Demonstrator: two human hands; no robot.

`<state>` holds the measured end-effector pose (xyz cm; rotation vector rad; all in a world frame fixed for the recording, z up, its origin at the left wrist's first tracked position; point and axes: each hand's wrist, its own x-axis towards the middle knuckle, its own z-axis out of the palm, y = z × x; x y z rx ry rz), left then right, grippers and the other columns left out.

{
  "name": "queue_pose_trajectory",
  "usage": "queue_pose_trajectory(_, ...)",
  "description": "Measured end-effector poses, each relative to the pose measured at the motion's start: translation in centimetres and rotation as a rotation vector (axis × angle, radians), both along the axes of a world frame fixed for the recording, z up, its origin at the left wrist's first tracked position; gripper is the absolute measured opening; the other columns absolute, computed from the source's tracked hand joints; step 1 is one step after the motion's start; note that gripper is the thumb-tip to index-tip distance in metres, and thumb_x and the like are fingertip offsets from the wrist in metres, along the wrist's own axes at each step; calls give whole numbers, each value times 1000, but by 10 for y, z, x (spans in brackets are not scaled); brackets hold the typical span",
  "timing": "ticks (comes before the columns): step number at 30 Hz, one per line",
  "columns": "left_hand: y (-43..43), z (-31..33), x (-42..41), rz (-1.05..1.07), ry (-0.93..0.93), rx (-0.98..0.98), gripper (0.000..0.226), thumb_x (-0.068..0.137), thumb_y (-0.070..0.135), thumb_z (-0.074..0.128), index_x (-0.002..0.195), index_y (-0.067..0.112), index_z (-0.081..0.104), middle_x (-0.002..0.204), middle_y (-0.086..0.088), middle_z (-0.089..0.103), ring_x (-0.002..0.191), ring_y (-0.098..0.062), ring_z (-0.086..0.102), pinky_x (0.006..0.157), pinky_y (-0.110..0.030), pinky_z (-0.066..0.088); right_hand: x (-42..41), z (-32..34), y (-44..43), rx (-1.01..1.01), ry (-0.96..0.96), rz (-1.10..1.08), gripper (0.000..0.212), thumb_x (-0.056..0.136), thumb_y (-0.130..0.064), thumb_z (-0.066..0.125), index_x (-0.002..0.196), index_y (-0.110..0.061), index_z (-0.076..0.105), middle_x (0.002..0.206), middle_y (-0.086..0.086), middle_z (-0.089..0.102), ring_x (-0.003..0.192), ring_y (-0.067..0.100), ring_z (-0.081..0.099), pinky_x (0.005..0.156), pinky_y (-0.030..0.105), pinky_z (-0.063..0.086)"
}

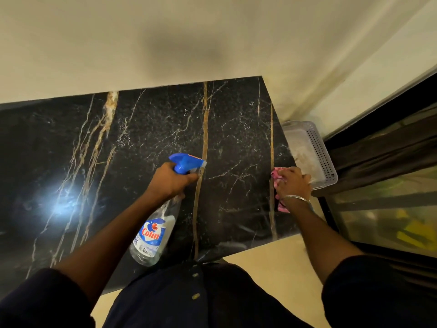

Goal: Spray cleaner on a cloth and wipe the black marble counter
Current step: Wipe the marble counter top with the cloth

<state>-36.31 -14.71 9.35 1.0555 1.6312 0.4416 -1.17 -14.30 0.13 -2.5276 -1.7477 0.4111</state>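
The black marble counter [146, 138] with gold and white veins fills the middle of the head view. My left hand [169, 179] grips the neck of a clear spray bottle [153, 235] with a blue trigger head, held above the counter with the nozzle pointing right. My right hand [293, 183] is pressed on a pink cloth [276, 176] at the counter's right edge. A metal bangle circles that wrist. Most of the cloth is hidden under the hand.
A white perforated plastic basket [319, 147] sits just beyond the counter's right edge, close to my right hand. A cream wall [165, 43] backs the counter. A dark-framed glass panel [390, 209] runs along the right. A bright light reflection shows on the counter's left.
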Motion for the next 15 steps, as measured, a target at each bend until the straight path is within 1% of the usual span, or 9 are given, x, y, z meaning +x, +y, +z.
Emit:
queue_pose_trajectory(3, -4, -1, -6, -9, -5, 8, 24, 86, 22, 72, 105, 13, 62, 98, -9, 69, 90, -23, 68, 83, -38, 56, -24, -4, -7, 20, -6, -90, 29, 86, -22, 63, 113, -31, 67, 123, 2, 53, 103, 34, 46, 86, 45, 46)
queue_pose_trajectory(5, -7, -4, -8, -10, -12, -2, 21, 86, 22, 72, 103, 15, 62, 98, -9, 69, 89, -23, 68, 84, -41, 57, -51, -10, -19, 32, 0, -63, 29, 87, -26, 62, 115, -33, 63, 124, 0, 51, 103, 30, 45, 85, 41, 44)
queue_pose_trajectory(7, -9, -7, -11, -11, -8, -21, 25, 85, 23, 73, 105, 15, 61, 100, -8, 68, 90, -23, 68, 84, -42, 57, -86, -14, -34, 29, -6, 69, 28, 88, -32, 58, 115, -36, 59, 124, -2, 49, 103, 24, 43, 85, 35, 40)
queue_pose_trajectory(8, -10, -8, -11, -13, -4, -29, 30, 84, 25, 74, 108, 15, 60, 100, -8, 68, 90, -22, 68, 82, -41, 58, -104, -15, -41, 22, 13, 144, 29, 88, -33, 56, 117, -37, 58, 125, -4, 48, 105, 22, 42, 86, 33, 39)
queue_pose_trajectory(10, -10, -10, -11, -19, -3, -32, 34, 83, 27, 74, 110, 14, 60, 100, -7, 68, 90, -22, 68, 75, -37, 58, -134, -16, -57, 16, 81, 261, 31, 88, -33, 57, 119, -38, 58, 131, -6, 46, 111, 21, 40, 88, 34, 41)
queue_pose_trajectory(11, -11, -10, -10, -19, 1, -28, 33, 83, 26, 74, 110, 13, 61, 99, -7, 69, 90, -22, 69, 75, -35, 58, -142, -15, -63, 16, 96, 317, 31, 89, -33, 57, 119, -38, 58, 133, -5, 45, 115, 22, 39, 89, 36, 43)
queue_pose_trajectory(13, -11, -9, -9, -10, 3, -21, 32, 82, 27, 75, 107, 13, 62, 98, -7, 70, 90, -21, 69, 80, -37, 58, -143, -15, -66, 1, 81, 423, 32, 89, -35, 57, 121, -40, 58, 138, -4, 44, 119, 24, 39, 91, 37, 43)
queue_pose_trajectory(15, -10, -8, -8, -11, 8, -14, 29, 82, 27, 74, 105, 12, 63, 97, -8, 70, 89, -21, 69, 82, -39, 58, -128, -14, -62, -13, 38, 493, 34, 88, -35, 56, 122, -41, 58, 138, -4, 44, 117, 24, 40, 89, 36, 42)
